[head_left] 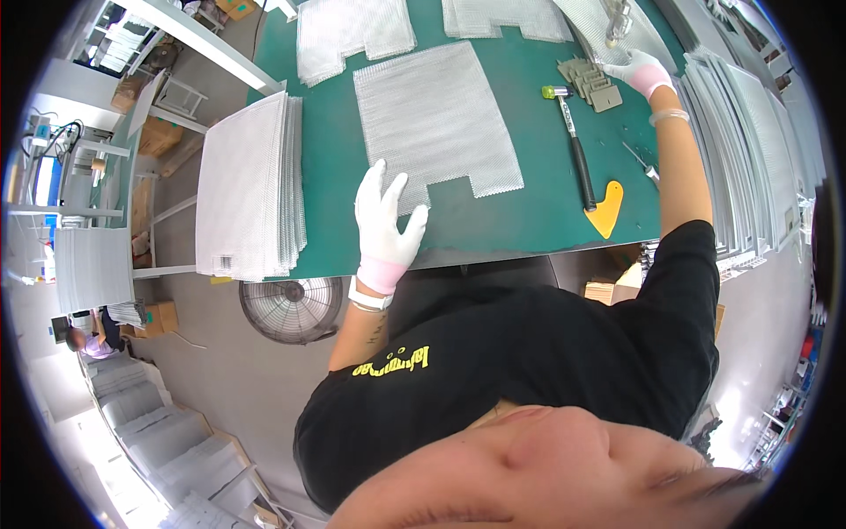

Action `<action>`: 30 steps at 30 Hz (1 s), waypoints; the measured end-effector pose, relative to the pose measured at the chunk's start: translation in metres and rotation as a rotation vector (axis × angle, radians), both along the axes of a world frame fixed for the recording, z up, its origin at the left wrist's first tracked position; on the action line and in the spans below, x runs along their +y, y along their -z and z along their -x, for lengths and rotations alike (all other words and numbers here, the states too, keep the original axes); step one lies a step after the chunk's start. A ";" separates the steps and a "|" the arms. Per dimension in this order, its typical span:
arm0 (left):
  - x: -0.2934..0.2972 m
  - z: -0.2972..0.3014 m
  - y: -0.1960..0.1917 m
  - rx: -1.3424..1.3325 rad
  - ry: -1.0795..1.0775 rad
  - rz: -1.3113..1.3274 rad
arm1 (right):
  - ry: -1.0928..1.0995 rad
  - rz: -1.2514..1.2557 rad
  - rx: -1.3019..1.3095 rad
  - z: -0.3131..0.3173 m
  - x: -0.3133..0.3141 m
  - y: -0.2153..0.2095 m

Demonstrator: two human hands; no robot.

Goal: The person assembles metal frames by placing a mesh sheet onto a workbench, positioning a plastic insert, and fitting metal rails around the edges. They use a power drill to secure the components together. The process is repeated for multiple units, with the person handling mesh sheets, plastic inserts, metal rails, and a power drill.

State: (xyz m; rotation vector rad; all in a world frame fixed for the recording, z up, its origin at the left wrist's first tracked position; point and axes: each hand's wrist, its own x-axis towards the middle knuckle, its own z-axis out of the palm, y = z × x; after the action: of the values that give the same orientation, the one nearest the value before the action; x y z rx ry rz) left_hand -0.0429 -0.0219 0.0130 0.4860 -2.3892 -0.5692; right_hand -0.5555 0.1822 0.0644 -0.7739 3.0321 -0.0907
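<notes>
My left hand (pixel 386 227), in a white glove with a pink cuff, is open with fingers spread. Its fingertips are over the near left corner of a silver mesh sheet (pixel 441 115) with a notch in its near edge. My right hand (pixel 640 72), gloved alike, reaches to the far right of the green table. Its fingers look apart and lie by the edge of a grey sheet (pixel 652 40), below a shiny, clear-looking object (pixel 619 26). Whether they touch either one I cannot tell. Close to that hand lies a row of small grey metal plates (pixel 592 86).
A hammer (pixel 575 150), a yellow scraper (pixel 604 210) and a screwdriver (pixel 648 163) lie on the green table (pixel 476 225). Mesh stacks stand at the left (pixel 247 189) and right (pixel 745 150); more mesh (pixel 352 35) lies beyond. A floor fan (pixel 291 309) stands below the table edge.
</notes>
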 end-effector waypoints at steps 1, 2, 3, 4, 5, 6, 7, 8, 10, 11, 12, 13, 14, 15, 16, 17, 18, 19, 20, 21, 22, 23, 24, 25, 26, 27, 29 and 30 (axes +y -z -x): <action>0.002 -0.001 -0.002 -0.014 0.000 0.016 | 0.001 0.017 -0.042 -0.010 -0.002 -0.014; 0.003 -0.001 -0.003 -0.028 -0.001 0.032 | 0.001 0.034 -0.085 -0.015 -0.004 -0.021; 0.002 -0.001 -0.003 -0.024 -0.003 0.022 | 0.011 0.126 0.116 -0.008 -0.004 -0.019; 0.002 0.000 -0.002 -0.021 -0.003 0.011 | 0.038 0.382 0.171 -0.001 0.003 -0.021; 0.002 -0.001 -0.001 -0.018 -0.002 -0.001 | 0.035 0.534 0.225 0.000 0.006 -0.017; 0.003 -0.001 0.000 -0.020 0.000 -0.010 | 0.031 0.686 0.280 0.001 0.008 -0.011; 0.004 -0.001 0.002 -0.022 0.002 -0.017 | 0.037 0.577 0.196 0.006 0.011 -0.005; 0.003 0.000 0.002 -0.021 0.008 -0.022 | 0.026 0.337 0.048 -0.002 0.012 -0.013; 0.003 0.000 0.002 -0.026 0.022 -0.020 | -0.016 0.114 -0.048 0.020 0.005 0.006; 0.003 0.000 0.003 -0.030 0.025 -0.020 | -0.013 0.284 0.001 0.017 0.007 0.005; 0.003 0.001 0.003 -0.025 0.024 -0.017 | -0.010 0.454 0.050 0.010 0.014 0.004; 0.004 -0.001 0.003 -0.023 0.010 -0.016 | -0.019 0.623 0.093 -0.019 0.009 -0.013; 0.004 0.000 0.002 -0.019 0.016 -0.013 | 0.021 0.790 0.113 -0.025 0.010 -0.016; 0.004 0.001 0.003 -0.010 0.023 -0.024 | 0.045 0.961 0.143 -0.031 0.010 -0.021; 0.004 0.002 0.004 0.000 0.034 -0.035 | 0.094 1.071 0.166 -0.021 0.010 -0.020; 0.004 0.003 0.004 0.010 0.042 -0.044 | 0.136 1.186 0.191 -0.011 0.008 -0.018; 0.004 0.004 0.003 0.004 0.046 -0.048 | 0.167 1.243 0.236 0.004 0.007 -0.013; 0.005 0.004 0.003 -0.001 0.047 -0.052 | 0.165 1.045 0.186 0.008 0.009 -0.008; 0.005 0.004 0.003 -0.006 0.049 -0.056 | 0.147 0.839 0.150 0.011 0.010 -0.003; 0.005 0.005 0.004 -0.005 0.056 -0.058 | 0.110 0.644 0.126 0.016 0.011 0.001; 0.005 0.005 0.006 -0.009 0.062 -0.060 | 0.061 0.143 0.014 0.019 0.007 0.001; 0.005 0.005 0.005 -0.009 0.071 -0.059 | 0.016 0.145 0.076 0.031 0.011 0.015; 0.004 0.007 0.005 0.007 0.082 -0.059 | -0.021 0.142 0.144 0.046 0.019 0.029; 0.005 0.005 0.005 0.016 0.073 -0.057 | -0.003 0.335 0.150 0.039 0.015 0.025; 0.006 0.004 0.006 0.027 0.063 -0.057 | 0.014 0.526 0.155 0.025 0.009 0.015; 0.006 0.002 0.008 0.024 0.052 -0.060 | 0.039 0.763 0.259 -0.003 0.000 -0.002; 0.003 0.005 0.010 0.024 0.063 -0.067 | 0.076 0.995 0.306 -0.005 0.002 -0.007; 0.004 0.005 0.011 0.027 0.071 -0.076 | 0.095 0.966 0.313 0.004 0.004 -0.002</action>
State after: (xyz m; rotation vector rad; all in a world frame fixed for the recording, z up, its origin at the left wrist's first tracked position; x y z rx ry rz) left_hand -0.0477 -0.0180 0.0015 0.4243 -2.3737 -0.6962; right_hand -0.5592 0.1866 0.0666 -0.6757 3.1947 -1.6521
